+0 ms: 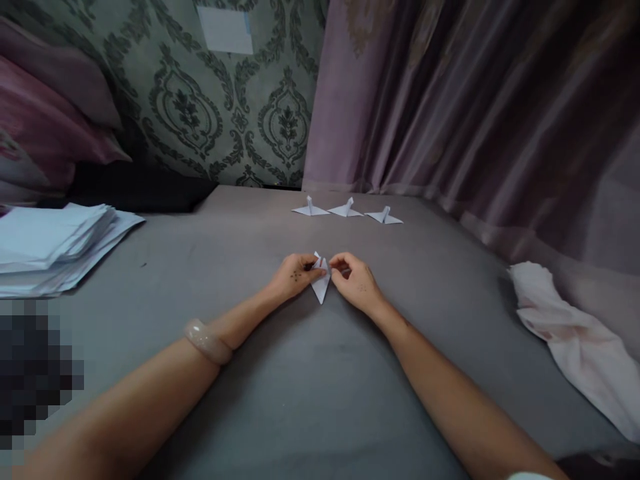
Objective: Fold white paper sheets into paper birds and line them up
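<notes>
A small white folded paper piece is between my hands near the middle of the grey surface, one long point facing me and smaller tips at the top. My left hand pinches it from the left, the thumb lying across its front. On the other side, my right hand has its thumb and fingers curled together at the paper's right edge. The exact fingertip contact there is too small to make out. Beyond my hands stand three finished-looking folded paper birds in a row, wings spread.
A stack of white paper sheets lies at the left, in front of a black folded item and pink cushions. Crumpled pale cloth rests at the right. Purple curtains and a patterned wall border the grey surface.
</notes>
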The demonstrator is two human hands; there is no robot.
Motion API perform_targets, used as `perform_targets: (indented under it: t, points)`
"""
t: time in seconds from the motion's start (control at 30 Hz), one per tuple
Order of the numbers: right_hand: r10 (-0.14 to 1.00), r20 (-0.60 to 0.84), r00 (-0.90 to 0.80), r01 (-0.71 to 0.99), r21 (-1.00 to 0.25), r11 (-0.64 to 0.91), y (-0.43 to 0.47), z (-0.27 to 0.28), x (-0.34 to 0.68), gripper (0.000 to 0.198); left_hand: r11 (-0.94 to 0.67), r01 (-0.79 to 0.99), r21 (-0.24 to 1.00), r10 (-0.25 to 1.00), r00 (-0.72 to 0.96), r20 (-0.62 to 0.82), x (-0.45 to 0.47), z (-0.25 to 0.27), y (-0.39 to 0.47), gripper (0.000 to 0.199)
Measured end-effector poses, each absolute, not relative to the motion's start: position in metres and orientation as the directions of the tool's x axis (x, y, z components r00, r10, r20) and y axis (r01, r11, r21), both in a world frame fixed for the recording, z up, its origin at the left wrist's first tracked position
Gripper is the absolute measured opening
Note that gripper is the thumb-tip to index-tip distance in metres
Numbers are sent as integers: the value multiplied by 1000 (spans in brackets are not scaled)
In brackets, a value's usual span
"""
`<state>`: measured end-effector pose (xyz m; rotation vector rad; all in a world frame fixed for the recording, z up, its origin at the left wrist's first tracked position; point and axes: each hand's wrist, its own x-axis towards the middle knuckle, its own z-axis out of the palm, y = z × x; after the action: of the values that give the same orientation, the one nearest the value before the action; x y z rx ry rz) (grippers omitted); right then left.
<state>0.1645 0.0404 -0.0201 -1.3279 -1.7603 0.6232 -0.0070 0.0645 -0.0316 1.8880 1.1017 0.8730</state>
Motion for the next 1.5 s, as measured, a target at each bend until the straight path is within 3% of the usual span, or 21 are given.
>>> perform_targets:
  t: [0.37,0.6,0.83,1.0,1.2,1.5]
  points:
    - [929,356,-106,560,-750,352,41,-13,156,11,-383,421,822,899,376,227,-6,-31,65,21]
    - [993,91,-77,529,-841,118,47,7,152,33,-413,477,776,893,377,245,-7,-32,67,26]
    - [993,-92,-80,472,-880,-44,49,20,152,28,-431,458,778,878,411,245,-8,-29,67,28]
    - [990,-118,-82,520,-852,-58,50,24,153,24,-437,432,789,876,403,264,-6,-26,65,23]
    - [990,-109,-91,597,-801,-34,55,30,154,18,-424,310,851,897,274,347,-5,-24,61,14]
    - [955,-286,-74,484,-848,-217,57,40,155,11,-406,342,847,908,254,333,-6,-30,65,18]
